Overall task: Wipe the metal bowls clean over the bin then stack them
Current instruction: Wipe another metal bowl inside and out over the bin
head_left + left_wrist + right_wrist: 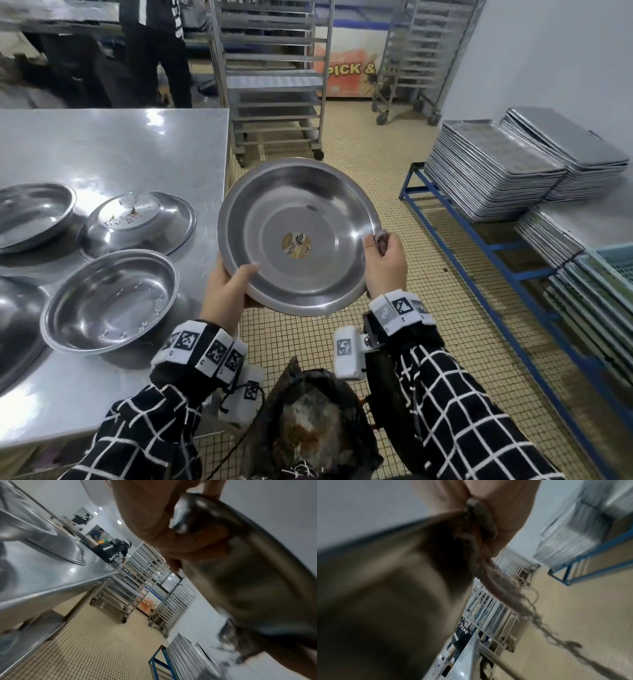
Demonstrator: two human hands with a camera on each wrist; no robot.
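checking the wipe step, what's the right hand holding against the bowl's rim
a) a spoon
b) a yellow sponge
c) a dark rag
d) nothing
c: the right hand pinches a dark rag against the rim of the bowl; the right wrist view shows its frayed threads hanging down.

Operator's dress and wrist fittings, head view.
Both arms wear black long sleeves with a white grid check: left sleeve (144, 431), right sleeve (455, 411). Each wrist carries a white segmented band printed with black square code markers: left band (202, 349), right band (399, 310). A white box-shaped camera unit (349, 353) bearing one marker is mounted under the right wrist; a similar unit (245, 397) with a black cable hangs at the left.
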